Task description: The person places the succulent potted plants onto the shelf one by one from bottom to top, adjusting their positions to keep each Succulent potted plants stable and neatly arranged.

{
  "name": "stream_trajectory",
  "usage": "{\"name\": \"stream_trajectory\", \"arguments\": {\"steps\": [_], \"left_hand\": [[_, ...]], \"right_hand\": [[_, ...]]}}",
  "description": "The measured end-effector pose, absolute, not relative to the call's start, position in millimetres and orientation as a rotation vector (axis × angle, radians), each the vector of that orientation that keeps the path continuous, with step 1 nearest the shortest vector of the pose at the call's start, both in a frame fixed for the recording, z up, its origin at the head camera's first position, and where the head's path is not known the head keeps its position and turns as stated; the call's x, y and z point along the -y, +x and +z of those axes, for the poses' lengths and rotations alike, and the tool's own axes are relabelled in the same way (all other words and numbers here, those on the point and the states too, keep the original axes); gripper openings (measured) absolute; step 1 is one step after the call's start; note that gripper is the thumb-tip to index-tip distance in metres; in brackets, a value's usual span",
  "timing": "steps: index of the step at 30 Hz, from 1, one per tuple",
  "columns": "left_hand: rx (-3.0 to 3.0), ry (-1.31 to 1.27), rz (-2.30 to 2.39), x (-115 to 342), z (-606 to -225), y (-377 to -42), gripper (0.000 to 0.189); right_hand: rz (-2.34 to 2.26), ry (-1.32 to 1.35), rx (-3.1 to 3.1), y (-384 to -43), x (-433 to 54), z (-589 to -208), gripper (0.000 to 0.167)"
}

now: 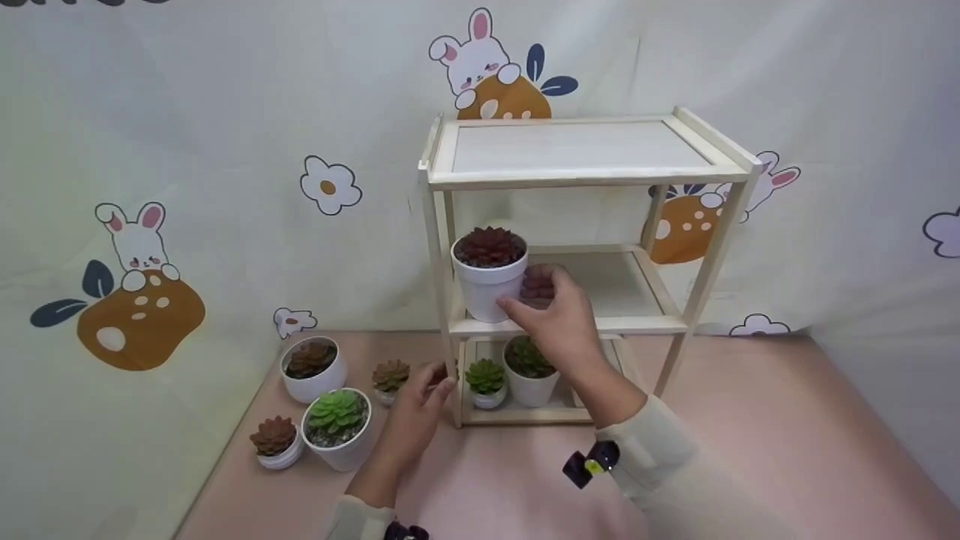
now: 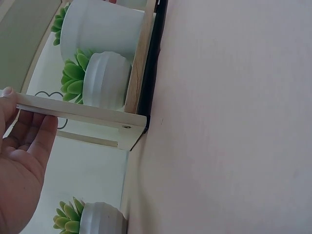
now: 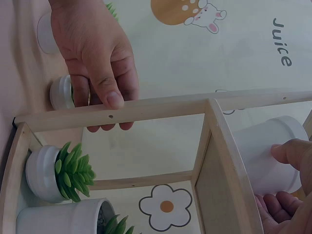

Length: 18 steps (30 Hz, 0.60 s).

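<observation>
The 3-tier wooden shelf (image 1: 577, 148) stands just beyond your hands; your left hand (image 1: 411, 420) grips its near left post (image 3: 161, 109) between thumb and fingers. Your right hand (image 1: 559, 315) pinches the large pot with the dark red succulent (image 1: 489, 275) at the left end of the middle tier (image 1: 607, 289); whether it rests there, I can't tell. Of 3 other large pots, the dark green one (image 1: 529, 382) sits below your right hand, the bright green one (image 1: 337, 431) and brown one (image 1: 313, 371) left of your left. Smallest, the little green pot (image 1: 487, 384) stands between your hands.
</observation>
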<state>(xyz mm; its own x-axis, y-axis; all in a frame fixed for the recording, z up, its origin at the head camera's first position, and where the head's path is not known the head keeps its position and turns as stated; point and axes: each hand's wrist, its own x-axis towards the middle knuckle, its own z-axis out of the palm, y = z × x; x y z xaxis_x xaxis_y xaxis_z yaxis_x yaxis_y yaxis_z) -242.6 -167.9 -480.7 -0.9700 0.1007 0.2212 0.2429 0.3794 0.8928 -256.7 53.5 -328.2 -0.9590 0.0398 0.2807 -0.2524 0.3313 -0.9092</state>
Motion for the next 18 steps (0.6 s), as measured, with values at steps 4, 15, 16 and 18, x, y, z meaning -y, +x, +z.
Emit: {"name": "stream_trajectory", "arguments": {"steps": [4,15,16,18], "left_hand": [[2.509,-0.293,-1.658,167.8,-479.6,-242.0,0.043],[2.500,-0.288,-1.683,168.4,-481.9,-243.5,0.046],[2.499,-0.288,-1.688,168.5,-481.9,-243.5,0.046],[2.502,-0.284,-1.690,168.8,-481.6,-243.4,0.047]], "right_hand": [[1.653,0.185,2.358,-257.6,-53.1,-327.6,0.050],[1.652,0.211,2.341,-260.4,-52.7,-328.7,0.044],[1.654,0.210,2.340,-260.2,-52.6,-328.4,0.043],[1.648,0.211,2.341,-260.1,-52.3,-328.2,0.043]]}}
